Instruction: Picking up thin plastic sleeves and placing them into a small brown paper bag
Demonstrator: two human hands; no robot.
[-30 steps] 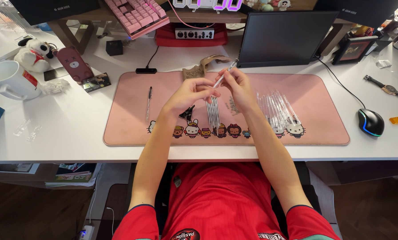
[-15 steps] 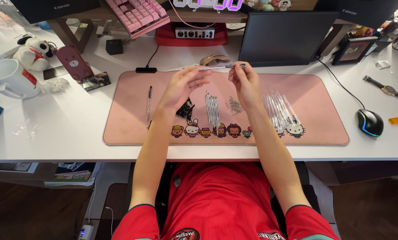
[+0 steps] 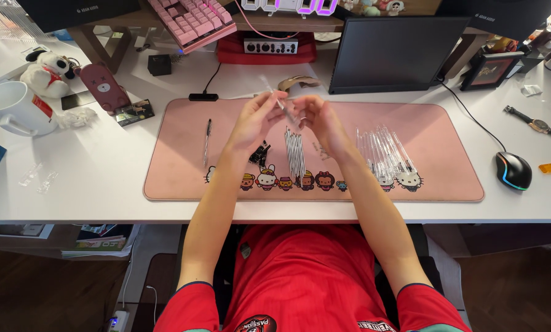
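Both hands raised above the far middle of the pink desk mat [image 3: 183,166], fingertips meeting around one thin clear pen tube [image 3: 274,93]. Left hand [image 3: 256,120] pinched on the tube's middle, tube slanting up and to the far left; right hand [image 3: 315,118] closed at its near end, apparently on a small part too tiny to make out.

Directly below, on the mat: a tight bundle of thin refills [image 3: 295,154] lying near-to-far, with a small dark cluster of parts [image 3: 260,152] just to its left. Further right, a fanned row of clear tubes [image 3: 386,150], well apart from the refills. To the left, a single finished-looking pen [image 3: 207,138] lying alone. Off the mat on the white tabletop [image 3: 91,190]: a mug [image 3: 14,107] far left, a mouse [image 3: 513,170] right.

For doing this step well, probably: keep the tube steady in the left pinch and let only the right fingers move; line the small piece up with the tube's axis before pushing, no forcing at an angle. Work low over the mat so a slipped part lands on the soft surface rather than rolling off. Keep elbows clear of the fanned tubes and the refill bundle.
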